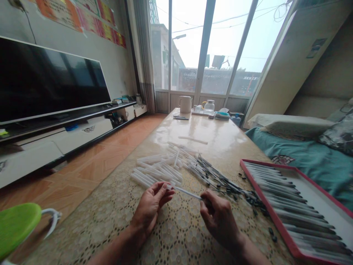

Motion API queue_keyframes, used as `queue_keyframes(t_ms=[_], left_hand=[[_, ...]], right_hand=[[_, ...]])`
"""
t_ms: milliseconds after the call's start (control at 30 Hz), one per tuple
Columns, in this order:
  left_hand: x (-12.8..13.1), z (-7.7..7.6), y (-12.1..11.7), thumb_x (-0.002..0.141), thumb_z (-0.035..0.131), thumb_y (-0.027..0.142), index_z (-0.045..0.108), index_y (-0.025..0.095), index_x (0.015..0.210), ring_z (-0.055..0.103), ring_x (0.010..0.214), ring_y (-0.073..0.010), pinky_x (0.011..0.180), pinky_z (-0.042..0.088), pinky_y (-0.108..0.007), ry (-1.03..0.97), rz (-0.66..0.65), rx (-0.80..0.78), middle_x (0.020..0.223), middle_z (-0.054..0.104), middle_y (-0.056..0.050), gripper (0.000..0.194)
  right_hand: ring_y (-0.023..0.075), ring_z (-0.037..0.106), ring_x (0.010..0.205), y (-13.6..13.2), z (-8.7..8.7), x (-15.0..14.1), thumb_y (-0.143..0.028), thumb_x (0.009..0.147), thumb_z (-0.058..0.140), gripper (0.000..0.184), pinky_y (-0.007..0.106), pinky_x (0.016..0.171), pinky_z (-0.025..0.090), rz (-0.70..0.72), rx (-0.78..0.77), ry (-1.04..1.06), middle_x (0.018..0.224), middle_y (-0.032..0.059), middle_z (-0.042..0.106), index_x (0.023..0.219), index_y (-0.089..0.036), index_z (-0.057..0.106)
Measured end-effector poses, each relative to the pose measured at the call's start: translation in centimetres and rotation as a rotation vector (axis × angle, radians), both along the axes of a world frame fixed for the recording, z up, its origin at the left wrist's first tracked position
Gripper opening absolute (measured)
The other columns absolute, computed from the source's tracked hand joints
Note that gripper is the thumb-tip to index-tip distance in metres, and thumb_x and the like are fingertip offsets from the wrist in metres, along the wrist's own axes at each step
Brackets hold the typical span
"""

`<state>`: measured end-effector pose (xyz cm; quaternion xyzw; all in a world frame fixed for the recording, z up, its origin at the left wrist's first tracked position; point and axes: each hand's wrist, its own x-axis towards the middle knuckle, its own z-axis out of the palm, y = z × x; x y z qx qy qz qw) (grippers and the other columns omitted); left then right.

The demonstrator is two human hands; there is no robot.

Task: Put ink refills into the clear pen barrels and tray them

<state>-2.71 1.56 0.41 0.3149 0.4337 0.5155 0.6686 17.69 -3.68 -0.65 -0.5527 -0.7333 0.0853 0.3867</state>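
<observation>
A slim whitish pen [189, 193] stretches between my two hands, just above the patterned tablecloth. My left hand [154, 200] pinches its left end with thumb and fingertips. Around the pen's right end the fingers of my right hand [217, 211] are curled, hiding that tip. Beyond my left hand lies a pile of translucent white pen barrels [157, 171]. Thin dark pen refills [217, 173] are heaped further right, past my right hand. Small black caps [256, 202] are scattered between those refills and a red-rimmed box [275, 224], which holds rows of pens [286, 195].
The long table [204, 129] reaches toward the window. At its far end stand a beige kettle [185, 104], a glass jug [209, 106] and a tissue pack [222, 114]. A green stool [19, 228] is at left; a teal-covered sofa [309, 154] runs along the right.
</observation>
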Motion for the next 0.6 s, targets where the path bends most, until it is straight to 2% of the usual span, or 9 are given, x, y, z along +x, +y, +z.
queue_keyframes(t_ms=[133, 367, 600], left_hand=[[0.16, 0.05, -0.17, 0.063, 0.079, 0.027, 0.067, 0.014, 0.079, 0.057, 0.055, -0.0060, 0.052, 0.045, -0.014, -0.033, -0.009, -0.002, 0.065, 0.066, 0.001, 0.023], [0.35, 0.37, -0.36, 0.065, 0.078, 0.028, 0.067, 0.014, 0.079, 0.058, 0.059, -0.0081, 0.055, 0.046, -0.017, -0.013, -0.085, 0.023, 0.068, 0.066, 0.000, 0.023], [-0.11, 0.01, -0.15, 0.068, 0.075, 0.031, 0.065, 0.014, 0.080, 0.057, 0.057, -0.0087, 0.053, 0.045, -0.019, 0.062, -0.146, 0.068, 0.067, 0.066, 0.000, 0.023]], right_hand=[[0.0090, 0.037, 0.048, -0.02, 0.11, 0.01, -0.018, 0.081, 0.045, 0.008, 0.022, 0.050, 0.027, 0.024, -0.014, -0.032, 0.057, -0.0071, 0.037, 0.074, -0.019, 0.047], [0.0090, 0.039, 0.048, -0.09, 0.11, 0.14, -0.019, 0.081, 0.045, 0.007, 0.022, 0.050, 0.029, 0.015, -0.040, -0.028, 0.057, -0.0069, 0.038, 0.075, -0.019, 0.048], [0.0095, 0.041, 0.049, -0.07, 0.34, 0.25, -0.017, 0.081, 0.044, 0.007, 0.022, 0.051, 0.030, 0.033, -0.020, -0.048, 0.057, -0.0061, 0.040, 0.077, -0.019, 0.050]])
